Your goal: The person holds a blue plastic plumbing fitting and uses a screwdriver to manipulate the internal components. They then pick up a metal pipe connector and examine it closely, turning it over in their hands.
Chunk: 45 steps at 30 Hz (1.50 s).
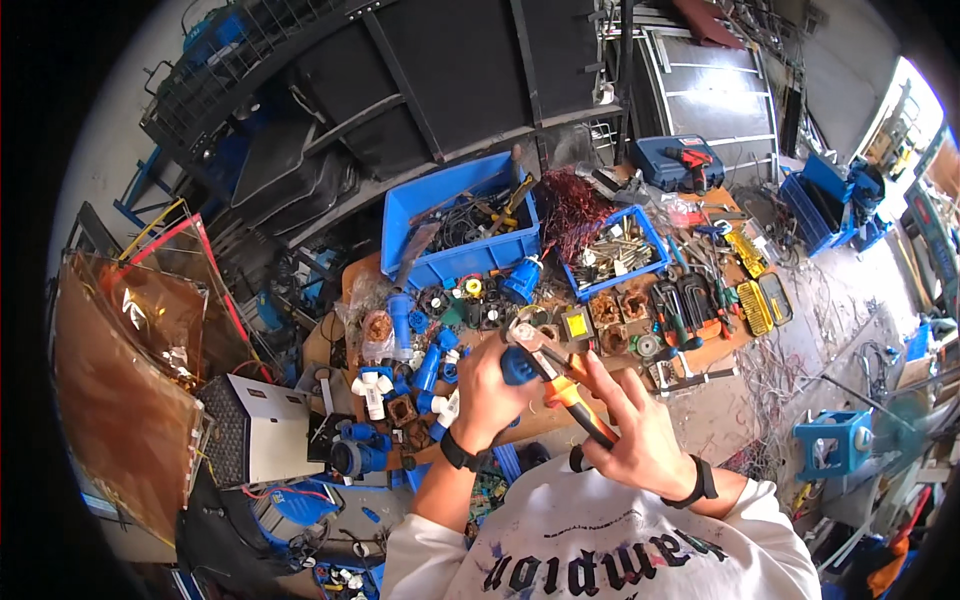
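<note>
My left hand [486, 398] is closed around a small blue rounded plastic piece [518, 368], mostly covered by the fingers. In my right hand [640, 440] is a pair of pliers [566, 394] with orange, yellow and black handles. The index and middle fingers lie along one handle, the thumb side along the other. The pliers' metal jaws [524, 334] are at the top of the blue piece, by my left fingertips; whether they grip it I cannot tell.
Ahead stands a wooden workbench [527, 430] crowded with parts. On it are a large blue crate [460, 262] of cables and tools, a smaller blue tray [616, 255] of metal fittings, hand tools [695, 305] and white pipe fittings [372, 392]. A blue stool [835, 445] stands right.
</note>
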Each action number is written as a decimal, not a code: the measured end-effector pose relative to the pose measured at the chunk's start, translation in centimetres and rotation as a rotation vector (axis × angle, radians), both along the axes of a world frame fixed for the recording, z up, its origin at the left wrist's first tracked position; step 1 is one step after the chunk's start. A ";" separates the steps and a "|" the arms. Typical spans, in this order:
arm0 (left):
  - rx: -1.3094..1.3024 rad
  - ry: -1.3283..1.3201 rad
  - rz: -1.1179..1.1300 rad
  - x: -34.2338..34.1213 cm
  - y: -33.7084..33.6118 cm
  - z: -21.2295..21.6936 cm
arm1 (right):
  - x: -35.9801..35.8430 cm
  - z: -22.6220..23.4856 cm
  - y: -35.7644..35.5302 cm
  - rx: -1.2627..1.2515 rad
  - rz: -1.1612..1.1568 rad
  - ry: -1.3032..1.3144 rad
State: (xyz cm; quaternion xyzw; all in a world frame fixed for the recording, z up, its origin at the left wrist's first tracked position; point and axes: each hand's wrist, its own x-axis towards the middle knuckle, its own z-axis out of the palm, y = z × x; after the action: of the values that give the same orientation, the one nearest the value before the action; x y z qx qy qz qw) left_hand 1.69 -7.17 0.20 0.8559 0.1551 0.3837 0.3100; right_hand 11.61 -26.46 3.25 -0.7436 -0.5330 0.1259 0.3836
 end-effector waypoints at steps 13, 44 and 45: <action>-0.223 -0.107 0.047 -0.5 1.3 -2.0 | 0.7 -0.8 -0.7 0.155 -0.039 0.198; -1.790 -1.113 -0.266 -6.5 5.9 2.0 | 5.4 -19.7 -2.6 -0.315 -0.275 1.223; -1.786 -1.107 -0.260 -7.0 6.1 1.8 | 5.0 -22.7 -2.6 -0.206 -0.290 1.212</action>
State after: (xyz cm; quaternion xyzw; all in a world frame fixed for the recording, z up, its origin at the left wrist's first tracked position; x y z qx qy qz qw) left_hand -5.31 -1.03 2.00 0.0333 0.1252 0.4310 0.8930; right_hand 16.60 -29.01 -19.46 -0.6380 -0.1001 0.5222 0.5570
